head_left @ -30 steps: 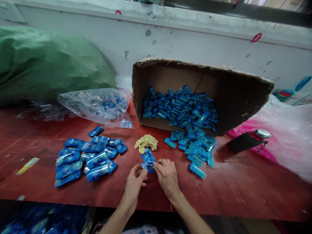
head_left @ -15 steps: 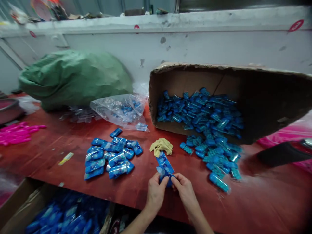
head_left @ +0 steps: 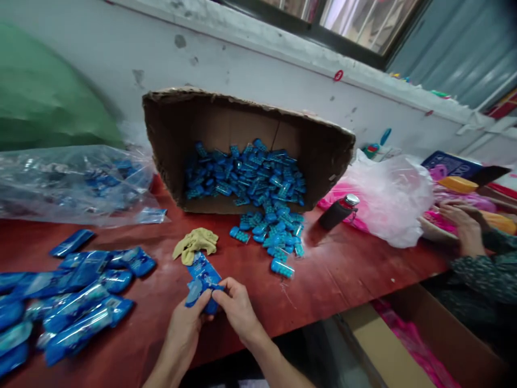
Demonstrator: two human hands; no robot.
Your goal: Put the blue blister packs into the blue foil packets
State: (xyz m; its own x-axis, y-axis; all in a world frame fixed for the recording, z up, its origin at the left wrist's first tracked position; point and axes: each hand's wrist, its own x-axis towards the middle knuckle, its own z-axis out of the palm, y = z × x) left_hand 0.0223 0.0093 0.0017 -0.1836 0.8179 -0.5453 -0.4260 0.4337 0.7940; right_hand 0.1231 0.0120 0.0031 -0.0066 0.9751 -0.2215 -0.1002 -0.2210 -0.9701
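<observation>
Low over the red table (head_left: 323, 291), both my hands pinch a blue printed plastic packet (head_left: 195, 291). My left hand (head_left: 186, 323) grips its left side with thumb and fingers, and my right hand (head_left: 239, 308) closes on its right edge. Fingers hide part of the packet, so I cannot tell what is in it. Just beyond lies a flat blue wrapper (head_left: 205, 267), its far end touching a crumpled yellow cloth (head_left: 197, 242). To the right, small clear containers with blue caps and teal contents (head_left: 278, 231) spill in a heap.
A cardboard box (head_left: 315, 140) on its side holds many of these containers. Several filled blue packets (head_left: 86, 312) lie at left, near a clear plastic bag (head_left: 72, 183) and a green sack (head_left: 44, 97). A dark bottle (head_left: 337, 213) stands right; beyond, another person's hand (head_left: 464, 229) works.
The view has swung right, bringing another person's arm and a window into sight. My hands still grip the blue packet, with its near end now more bunched between the fingers.
</observation>
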